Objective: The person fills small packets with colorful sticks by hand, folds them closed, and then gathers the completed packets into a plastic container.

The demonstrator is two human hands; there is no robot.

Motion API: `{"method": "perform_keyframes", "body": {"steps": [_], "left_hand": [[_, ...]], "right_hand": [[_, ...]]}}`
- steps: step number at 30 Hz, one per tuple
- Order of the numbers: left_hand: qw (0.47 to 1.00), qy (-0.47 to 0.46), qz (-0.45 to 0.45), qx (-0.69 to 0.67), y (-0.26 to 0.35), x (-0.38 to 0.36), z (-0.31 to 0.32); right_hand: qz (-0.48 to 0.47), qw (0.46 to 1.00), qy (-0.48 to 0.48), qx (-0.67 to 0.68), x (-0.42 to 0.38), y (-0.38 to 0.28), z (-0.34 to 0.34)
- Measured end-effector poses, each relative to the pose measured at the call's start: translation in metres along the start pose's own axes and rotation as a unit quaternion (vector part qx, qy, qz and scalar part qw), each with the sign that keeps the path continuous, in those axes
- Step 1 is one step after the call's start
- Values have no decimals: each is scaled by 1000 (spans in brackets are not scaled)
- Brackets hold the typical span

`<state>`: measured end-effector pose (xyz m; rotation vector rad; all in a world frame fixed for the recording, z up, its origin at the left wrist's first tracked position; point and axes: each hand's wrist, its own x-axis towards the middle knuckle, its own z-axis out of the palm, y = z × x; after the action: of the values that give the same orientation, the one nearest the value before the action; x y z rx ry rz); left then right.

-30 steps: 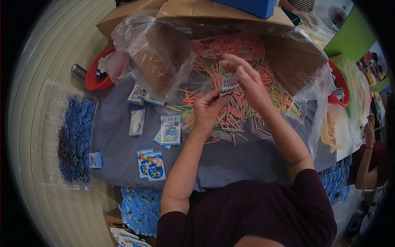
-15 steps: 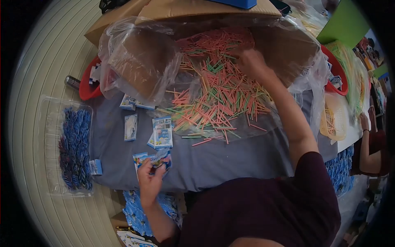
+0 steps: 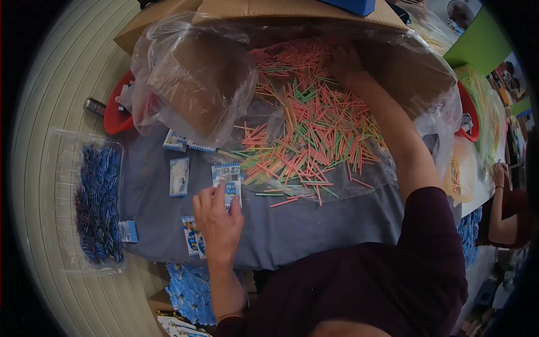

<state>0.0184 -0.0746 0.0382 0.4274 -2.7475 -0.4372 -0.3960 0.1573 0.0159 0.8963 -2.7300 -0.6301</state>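
My left hand (image 3: 218,224) is over the grey cloth, fingers apart, at the lower edge of a blue-and-white packet (image 3: 227,173). Its fingertips overlap the packet; whether they press on it I cannot make out. Under and beside my left wrist lie printed small packets (image 3: 191,236), partly covered by the hand. My right hand (image 3: 345,63) reaches deep into the plastic-lined cardboard box, at the far part of a heap of short pink, green and yellow sticks (image 3: 314,126). Shade and blur hide its fingers.
More packets (image 3: 179,177) lie on the grey cloth (image 3: 281,230). At left stands a clear tray (image 3: 64,202) with blue packets, and a red basin (image 3: 115,115). Clear plastic (image 3: 193,84) lines the box. To the right are a cream basket (image 3: 463,191) and another person's arm (image 3: 497,205).
My left hand has let go of the printed packet, which now lies on the cloth, and has moved up and right to another packet. My right hand has gone slightly deeper into the box.
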Motion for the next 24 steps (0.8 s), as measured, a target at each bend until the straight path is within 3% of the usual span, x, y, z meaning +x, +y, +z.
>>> {"method": "perform_keyframes", "body": {"steps": [4,6,7,9,10,12,13,15,16,18,21,24], "left_hand": [[995,-83,-21,57,0,17,24],[992,-85,1,93,3,12,28],[992,-87,3,92,5,10,31],[986,-86,37,138,7,5,37],[986,-85,39,139,2,3,41],[992,-11,83,96,-11,-1,47],[992,-11,84,97,-13,-2,49],[991,36,106,72,-17,-8,48],[991,36,103,76,-17,-10,46],[994,59,92,18,-13,-9,42],[997,47,53,0,-10,-4,37],[997,59,37,-33,-19,-1,40]], "right_hand": [[-9,997,-78,11,-11,-8,-5],[49,997,64,7,-15,-16,14],[50,997,61,7,-20,-16,12],[10,992,-66,-103,-30,-20,1],[12,992,-65,-103,-34,-19,-4],[39,986,-92,136,-42,-17,-10],[39,986,-91,137,-46,-15,-7],[81,969,40,231,-54,-14,-1],[77,968,41,234,-51,-13,0],[92,966,-60,232,-41,-3,-1],[124,954,-63,264,-25,4,16],[95,966,-67,231,-25,7,18]]}}
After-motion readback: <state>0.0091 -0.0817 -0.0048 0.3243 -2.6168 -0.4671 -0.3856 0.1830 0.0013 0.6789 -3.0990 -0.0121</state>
